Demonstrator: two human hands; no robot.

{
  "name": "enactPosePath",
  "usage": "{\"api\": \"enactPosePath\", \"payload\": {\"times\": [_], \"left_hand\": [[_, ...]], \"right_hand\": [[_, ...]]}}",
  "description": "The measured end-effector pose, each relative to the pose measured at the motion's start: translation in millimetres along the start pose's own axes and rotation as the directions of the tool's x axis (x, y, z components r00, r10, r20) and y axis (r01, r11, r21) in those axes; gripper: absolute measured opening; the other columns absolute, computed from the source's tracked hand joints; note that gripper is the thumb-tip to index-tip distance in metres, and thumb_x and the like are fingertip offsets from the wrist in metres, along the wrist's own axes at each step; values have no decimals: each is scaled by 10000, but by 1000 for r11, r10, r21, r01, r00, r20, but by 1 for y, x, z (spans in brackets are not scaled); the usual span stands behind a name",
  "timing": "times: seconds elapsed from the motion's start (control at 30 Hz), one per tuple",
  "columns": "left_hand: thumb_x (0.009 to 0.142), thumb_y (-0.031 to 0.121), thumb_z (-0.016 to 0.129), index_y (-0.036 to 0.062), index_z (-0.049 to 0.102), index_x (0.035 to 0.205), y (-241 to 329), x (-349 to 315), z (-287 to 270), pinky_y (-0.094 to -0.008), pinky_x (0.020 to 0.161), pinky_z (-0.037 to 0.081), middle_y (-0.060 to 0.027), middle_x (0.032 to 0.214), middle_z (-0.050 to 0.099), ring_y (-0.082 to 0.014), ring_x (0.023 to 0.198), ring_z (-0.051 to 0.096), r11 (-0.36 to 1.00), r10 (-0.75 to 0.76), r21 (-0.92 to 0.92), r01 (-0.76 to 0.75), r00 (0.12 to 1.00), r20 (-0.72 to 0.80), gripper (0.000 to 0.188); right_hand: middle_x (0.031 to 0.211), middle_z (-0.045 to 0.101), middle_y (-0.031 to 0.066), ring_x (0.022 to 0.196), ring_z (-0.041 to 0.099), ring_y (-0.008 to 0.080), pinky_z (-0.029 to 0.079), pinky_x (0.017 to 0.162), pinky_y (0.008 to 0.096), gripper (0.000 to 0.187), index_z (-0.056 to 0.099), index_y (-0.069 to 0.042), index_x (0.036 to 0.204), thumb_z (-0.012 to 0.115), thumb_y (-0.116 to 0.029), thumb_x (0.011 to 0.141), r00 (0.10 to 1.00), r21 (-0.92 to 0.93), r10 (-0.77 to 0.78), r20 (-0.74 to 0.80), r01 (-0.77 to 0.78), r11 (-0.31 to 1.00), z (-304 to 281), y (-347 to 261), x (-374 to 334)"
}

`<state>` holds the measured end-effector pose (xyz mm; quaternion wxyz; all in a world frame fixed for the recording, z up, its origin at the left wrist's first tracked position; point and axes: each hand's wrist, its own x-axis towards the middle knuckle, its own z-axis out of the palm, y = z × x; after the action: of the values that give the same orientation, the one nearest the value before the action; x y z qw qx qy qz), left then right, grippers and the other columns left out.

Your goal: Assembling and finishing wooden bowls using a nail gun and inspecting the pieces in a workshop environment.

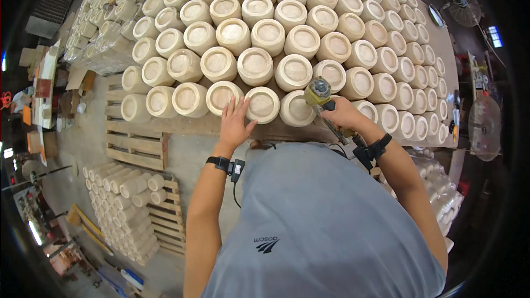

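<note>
Rows of pale round wooden pieces with recessed tops, like turned furniture feet, stand upright on the table before me. My left hand [236, 124] lies with fingers apart over the near edge of one round wooden piece [221, 95], beside another wooden piece [262, 105]. My right hand [343, 115] is closed round the handle of a yellow and dark nail gun [317, 92]. Its head is over the far rim of a front-row wooden piece [297, 109]. The nail gun's tip is hidden, so I cannot tell whether it touches the wood.
Wooden pallets [135, 146] lie on the floor left of the table. A stack of smaller wooden cylinders [124, 204] sits on a pallet lower left. Plastic-wrapped pieces [439, 187] stand at the lower right. Standing fans [486, 127] are at the far right.
</note>
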<state>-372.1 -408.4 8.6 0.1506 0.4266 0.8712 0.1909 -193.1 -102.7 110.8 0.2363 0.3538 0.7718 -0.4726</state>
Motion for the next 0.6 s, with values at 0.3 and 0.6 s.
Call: {"api": "enactPosePath", "payload": {"times": [0.3,0.6], "left_hand": [[862,304,750,143,370,1565,-12,3,-3,-520,1195,257,-122,1595,405,-364,1513,268,993,96,-75,-94,995,18,815],[844,262,754,134,374,1560,-17,4,-5,-531,1193,255,-125,1602,393,-368,1524,240,988,123,-98,-118,991,47,821]], "right_hand": [[670,628,64,487,576,138,464,451,304,365,637,74,1101,693,-181,845,986,188,85,-140,-58,980,-6,-4,-28],[676,646,87,507,599,147,483,480,316,329,663,75,1036,665,-151,796,999,50,29,22,-30,998,20,-8,-24]]}}
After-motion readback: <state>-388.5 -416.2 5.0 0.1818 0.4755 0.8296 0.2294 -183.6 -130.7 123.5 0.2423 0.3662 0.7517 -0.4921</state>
